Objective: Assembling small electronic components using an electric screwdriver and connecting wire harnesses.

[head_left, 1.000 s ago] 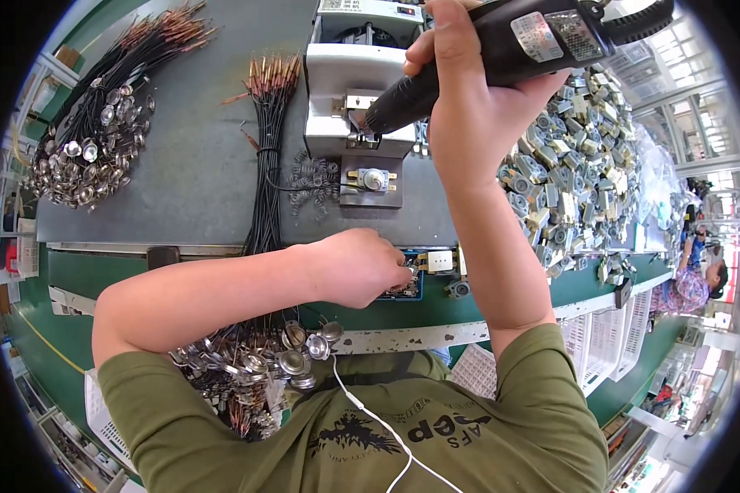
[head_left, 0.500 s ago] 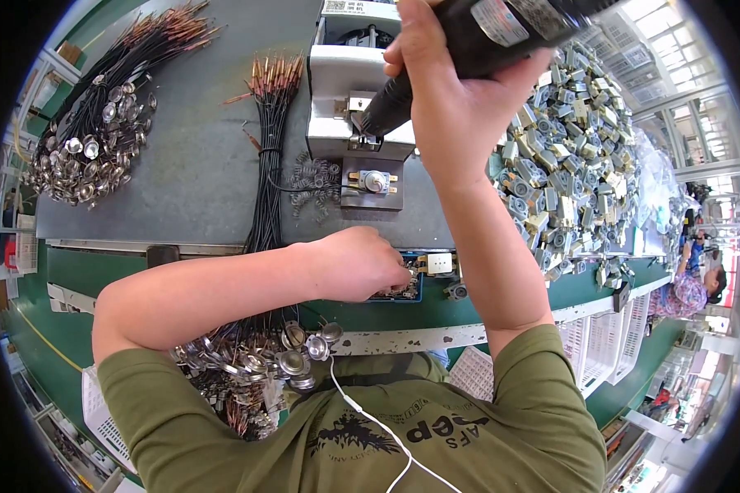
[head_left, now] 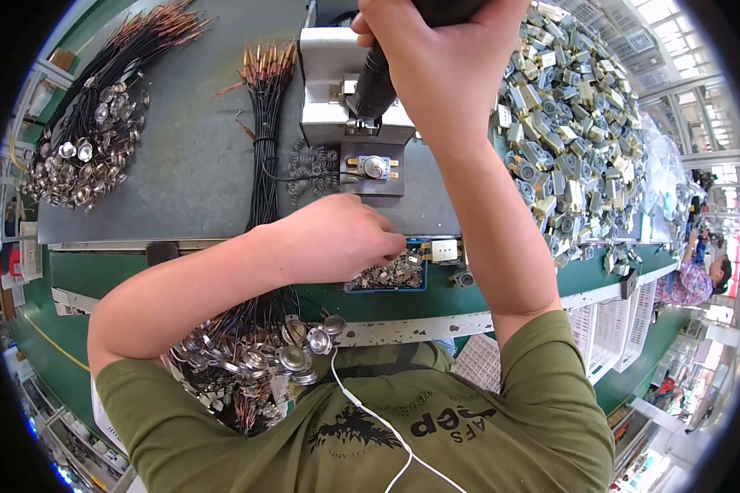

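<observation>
Right hand (head_left: 440,70) has moved lower, fingers wrapped tight around a black power screwdriver (head_left: 376,80) above the metal fixture (head_left: 373,168). Left hand (head_left: 337,238) fingertips pinch into a blue tray of small metal parts (head_left: 386,275)

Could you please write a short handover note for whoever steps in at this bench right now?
Right hand: gripping the black power screwdriver, tip down on the metal fixture.
Left hand: fingers in the small blue tray of metal parts.
Done: one round part sits in the fixture's front plate.
Left: wired pieces on the grey mat, more at the bench edge.
</observation>
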`<state>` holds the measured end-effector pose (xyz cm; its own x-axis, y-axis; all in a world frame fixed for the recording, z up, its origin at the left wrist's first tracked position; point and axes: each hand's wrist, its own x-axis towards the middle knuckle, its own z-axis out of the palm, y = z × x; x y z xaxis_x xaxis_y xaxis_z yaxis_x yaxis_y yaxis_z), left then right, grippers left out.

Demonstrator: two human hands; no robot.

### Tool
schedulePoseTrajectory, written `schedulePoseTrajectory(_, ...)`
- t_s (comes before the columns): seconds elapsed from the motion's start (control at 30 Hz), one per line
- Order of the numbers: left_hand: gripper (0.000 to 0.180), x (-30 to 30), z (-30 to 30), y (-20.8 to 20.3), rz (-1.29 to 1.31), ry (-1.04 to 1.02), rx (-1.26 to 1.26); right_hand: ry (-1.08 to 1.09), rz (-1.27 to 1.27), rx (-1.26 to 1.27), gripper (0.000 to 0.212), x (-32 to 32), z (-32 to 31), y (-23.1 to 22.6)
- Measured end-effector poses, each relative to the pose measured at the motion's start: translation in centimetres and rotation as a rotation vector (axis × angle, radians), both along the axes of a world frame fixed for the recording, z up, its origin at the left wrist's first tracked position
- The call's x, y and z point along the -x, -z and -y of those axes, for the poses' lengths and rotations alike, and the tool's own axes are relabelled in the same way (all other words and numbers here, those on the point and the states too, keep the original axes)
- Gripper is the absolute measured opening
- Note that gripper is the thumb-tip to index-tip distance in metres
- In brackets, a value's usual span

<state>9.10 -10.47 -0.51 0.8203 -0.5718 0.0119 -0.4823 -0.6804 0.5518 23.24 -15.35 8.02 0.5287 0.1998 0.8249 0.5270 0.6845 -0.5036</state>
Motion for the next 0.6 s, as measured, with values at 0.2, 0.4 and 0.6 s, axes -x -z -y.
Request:
schedulePoseTrajectory(0.2, 0.012, -0.3, -3.7, -1.3, 0.323, -0.467, -0.042, 0.071, -0.243, 0.209, 0.048, 1.5, 2.0, -0.3)
schedulePoseTrajectory(0.4, 0.011, -1.3, -3.4, 0.5, 0.343, -0.501, -0.138, -0.012, -0.088, 0.103, 0.051, 0.2, 3.0, -0.4)
schedulePoseTrajectory(0.6, 0.012, -1.5, -3.5, 2.1, 0.463, -0.493, -0.079, -0.039, -0.305, 0.179, 0.059, 2.8, 4.4, 0.0)
